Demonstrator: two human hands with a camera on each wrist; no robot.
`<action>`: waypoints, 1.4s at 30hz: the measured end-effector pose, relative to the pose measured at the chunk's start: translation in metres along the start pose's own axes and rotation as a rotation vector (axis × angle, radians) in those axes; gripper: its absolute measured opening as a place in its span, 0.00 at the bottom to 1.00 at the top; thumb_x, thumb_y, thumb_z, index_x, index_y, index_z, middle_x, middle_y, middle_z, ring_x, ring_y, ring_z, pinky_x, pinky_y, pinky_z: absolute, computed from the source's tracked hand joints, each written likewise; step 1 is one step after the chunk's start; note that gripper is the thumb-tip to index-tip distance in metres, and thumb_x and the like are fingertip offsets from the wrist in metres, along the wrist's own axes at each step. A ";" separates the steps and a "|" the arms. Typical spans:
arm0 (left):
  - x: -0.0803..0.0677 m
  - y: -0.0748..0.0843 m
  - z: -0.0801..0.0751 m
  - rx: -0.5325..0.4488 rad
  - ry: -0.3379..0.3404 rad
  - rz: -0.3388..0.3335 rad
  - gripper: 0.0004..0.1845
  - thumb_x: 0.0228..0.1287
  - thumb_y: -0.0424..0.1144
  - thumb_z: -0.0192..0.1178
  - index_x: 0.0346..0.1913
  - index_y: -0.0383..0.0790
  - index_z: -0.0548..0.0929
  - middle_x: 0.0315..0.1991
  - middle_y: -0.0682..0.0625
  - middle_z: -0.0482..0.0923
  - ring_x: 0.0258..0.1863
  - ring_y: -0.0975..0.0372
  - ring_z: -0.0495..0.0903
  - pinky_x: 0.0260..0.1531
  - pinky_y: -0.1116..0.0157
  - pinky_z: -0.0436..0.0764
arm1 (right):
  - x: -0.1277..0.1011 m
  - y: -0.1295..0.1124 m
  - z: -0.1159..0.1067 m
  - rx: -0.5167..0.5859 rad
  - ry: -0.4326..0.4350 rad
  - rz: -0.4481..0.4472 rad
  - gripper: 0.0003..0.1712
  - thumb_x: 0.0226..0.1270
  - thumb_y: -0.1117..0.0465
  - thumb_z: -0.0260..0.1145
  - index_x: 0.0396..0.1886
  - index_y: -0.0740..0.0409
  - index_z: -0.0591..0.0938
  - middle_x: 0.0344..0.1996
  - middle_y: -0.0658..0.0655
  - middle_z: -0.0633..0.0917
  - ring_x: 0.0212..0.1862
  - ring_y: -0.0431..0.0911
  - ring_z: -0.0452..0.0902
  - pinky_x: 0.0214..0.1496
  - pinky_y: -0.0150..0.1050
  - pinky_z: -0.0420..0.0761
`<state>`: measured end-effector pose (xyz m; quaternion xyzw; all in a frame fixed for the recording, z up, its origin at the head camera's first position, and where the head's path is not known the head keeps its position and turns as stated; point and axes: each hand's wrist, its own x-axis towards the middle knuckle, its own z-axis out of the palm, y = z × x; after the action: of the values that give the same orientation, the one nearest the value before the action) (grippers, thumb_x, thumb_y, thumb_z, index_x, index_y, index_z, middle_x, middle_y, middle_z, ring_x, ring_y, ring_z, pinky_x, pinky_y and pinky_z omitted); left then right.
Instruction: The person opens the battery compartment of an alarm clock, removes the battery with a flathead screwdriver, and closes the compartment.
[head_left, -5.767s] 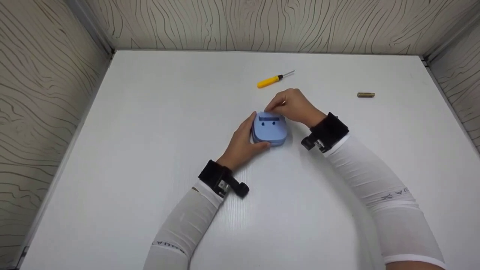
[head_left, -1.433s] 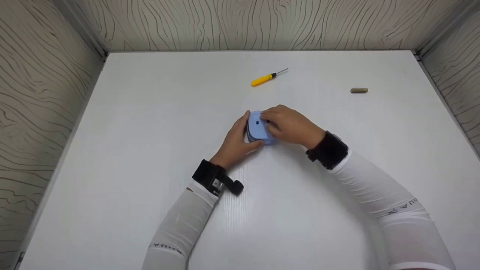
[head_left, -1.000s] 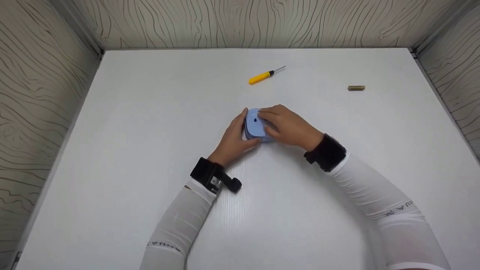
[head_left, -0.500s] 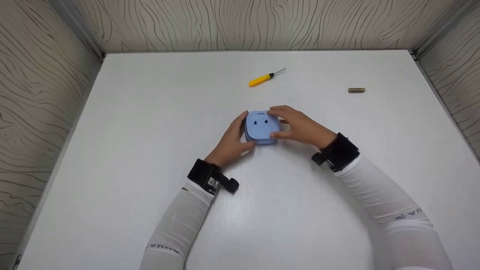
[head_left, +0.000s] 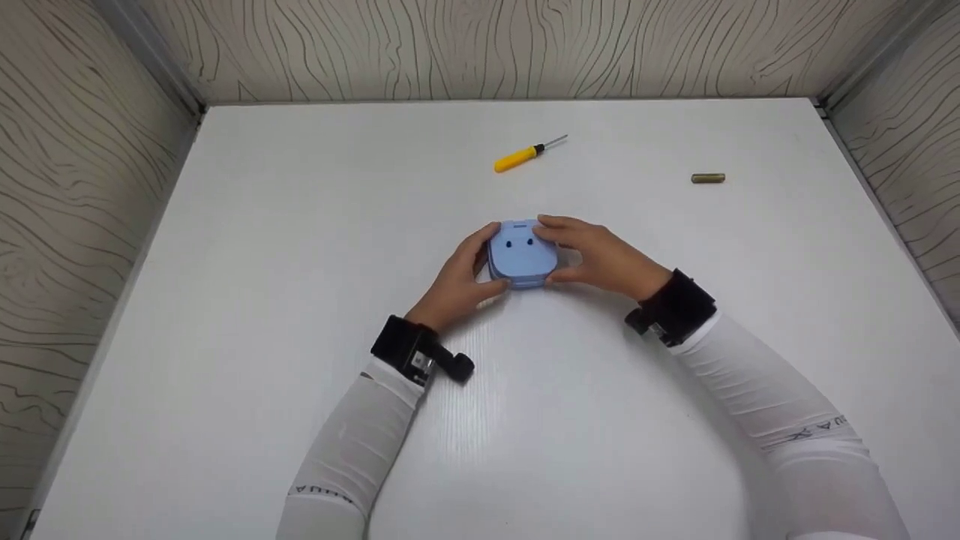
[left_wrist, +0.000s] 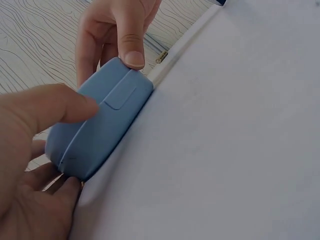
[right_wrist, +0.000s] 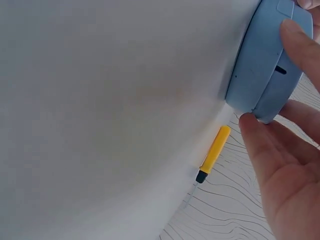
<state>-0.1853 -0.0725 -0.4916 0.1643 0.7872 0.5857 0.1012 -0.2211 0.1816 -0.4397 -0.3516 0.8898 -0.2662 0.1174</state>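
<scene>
A light blue, rounded square case (head_left: 523, 261) lies on the white table, its top marked by two dark round holes and a narrow slit near the far edge. My left hand (head_left: 456, 286) grips its left side, thumb at the near edge and fingers round the far corner. On the right side my right hand (head_left: 606, 259) holds it the same way. A seam runs round the side of the case (left_wrist: 107, 107) in the left wrist view. The right wrist view shows a small dark slot on the side of the case (right_wrist: 260, 62). Its underside is hidden.
A yellow-handled screwdriver (head_left: 516, 159) lies beyond the case, its tip pointing right and away. Farther right rests a small brass-coloured cylinder (head_left: 708, 178), possibly a battery. Wood-patterned panels (head_left: 510, 49) rise behind the table and at both sides.
The wide dark recess seen at first is now covered, leaving a slit. My right hand has moved from pressing on the top to the right side. My left hand keeps its grip.
</scene>
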 end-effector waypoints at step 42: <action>-0.001 -0.003 -0.003 -0.127 0.163 0.107 0.39 0.66 0.69 0.49 0.65 0.40 0.73 0.61 0.48 0.78 0.64 0.61 0.75 0.67 0.62 0.72 | 0.009 0.001 0.002 0.236 0.155 -0.106 0.25 0.60 0.74 0.69 0.59 0.67 0.76 0.52 0.61 0.84 0.52 0.52 0.82 0.54 0.48 0.84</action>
<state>-0.1854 -0.0759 -0.4935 0.1511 0.7443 0.6503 0.0159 -0.2276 0.1752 -0.4421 -0.3601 0.8389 -0.4011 0.0749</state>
